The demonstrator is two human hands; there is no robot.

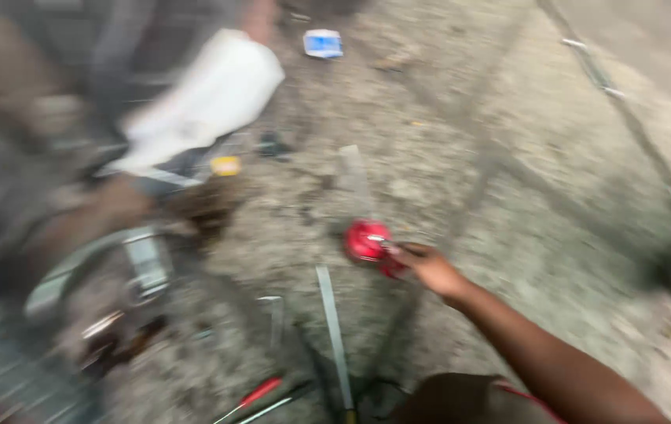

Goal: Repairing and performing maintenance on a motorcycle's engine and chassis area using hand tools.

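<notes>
The picture was very blurry. Near the middle of the frame, the right hand (428,267) reached out from the lower right, and its fingers were pinched on a small round shiny red thing (367,240) that sat low over the grey gritty ground (555,180). To do this well, I think the grip had to stay firm and the arm steady, so the red thing would not slip. The left hand did not show. A long flat grey metal strip (334,330) lay just below the red thing. A red-handled tool (255,392) lay at the bottom.
</notes>
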